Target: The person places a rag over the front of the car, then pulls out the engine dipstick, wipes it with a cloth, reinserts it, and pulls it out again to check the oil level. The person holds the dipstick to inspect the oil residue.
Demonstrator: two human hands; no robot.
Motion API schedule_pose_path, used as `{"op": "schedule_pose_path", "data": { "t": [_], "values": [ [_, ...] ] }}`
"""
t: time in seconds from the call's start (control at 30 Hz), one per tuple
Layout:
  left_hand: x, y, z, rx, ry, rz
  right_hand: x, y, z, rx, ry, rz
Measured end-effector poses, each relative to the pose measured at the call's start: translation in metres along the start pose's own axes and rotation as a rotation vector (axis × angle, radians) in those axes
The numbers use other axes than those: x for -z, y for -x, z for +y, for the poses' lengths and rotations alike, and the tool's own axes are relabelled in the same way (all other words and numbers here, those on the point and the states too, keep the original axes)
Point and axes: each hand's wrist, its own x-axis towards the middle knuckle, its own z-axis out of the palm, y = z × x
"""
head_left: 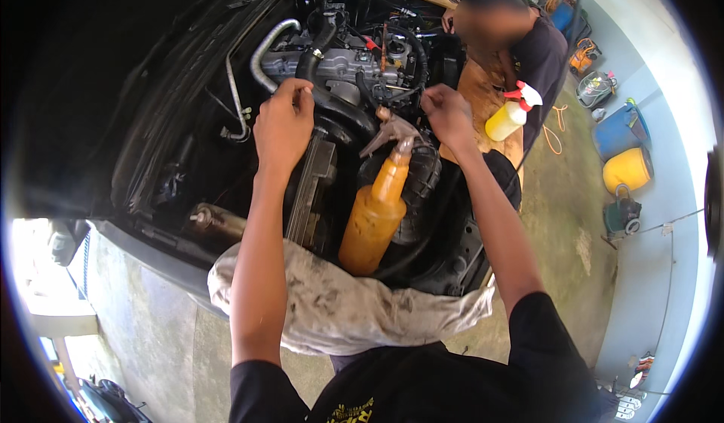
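I lean over an open car engine bay (354, 61). My left hand (283, 125) rests with curled fingers on a thick black intake hose (335, 106) near the radiator. My right hand (446, 113) is pinched shut over the engine, and what it grips is too small to tell. An orange spray bottle (375, 212) with a grey trigger stands upright between my forearms, leaning in the front of the bay. A dirty white cloth (339, 310) is draped over the car's front edge below it.
Another person (520, 38) stands at the far side of the car. A yellow spray bottle (509, 117) with a red and white trigger sits near them. A yellow drum (626, 168), a blue container (617, 129) and tools line the wall at right.
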Motion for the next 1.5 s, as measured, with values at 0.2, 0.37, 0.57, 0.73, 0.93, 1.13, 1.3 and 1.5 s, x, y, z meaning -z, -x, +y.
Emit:
{"op": "schedule_pose_path", "data": {
  "t": [0.2, 0.37, 0.57, 0.73, 0.93, 1.13, 1.3, 1.5],
  "values": [
    [0.015, 0.005, 0.019, -0.091, -0.307, -0.104, -0.138, -0.13, 0.06, -0.121, 0.004, -0.056],
    [0.005, 0.002, -0.004, -0.16, -0.331, -0.076, -0.196, -0.186, 0.063, -0.074, 0.124, -0.197],
    [-0.004, 0.004, -0.021, -0.234, -0.422, -0.197, -0.223, -0.231, 0.069, -0.158, 0.116, -0.602],
    [-0.023, 0.001, -0.021, -0.283, -0.337, -0.245, -0.154, -0.251, 0.127, -0.165, -0.168, -0.171],
    [-0.008, 0.006, -0.023, -0.296, -0.378, -0.276, -0.035, -0.114, 0.016, -0.316, -0.348, -0.228],
    [-0.012, 0.007, -0.022, -0.291, -0.367, -0.332, 0.002, 0.026, -0.008, -0.468, -0.231, -0.462],
    [-0.012, 0.009, -0.019, -0.257, -0.371, -0.38, -0.036, 0.043, 0.0, -0.634, -0.616, -0.186],
    [-0.017, 0.005, -0.015, -0.243, -0.368, -0.355, -0.101, 0.037, 0.066, -0.521, -0.687, -0.112]
  ]
}}
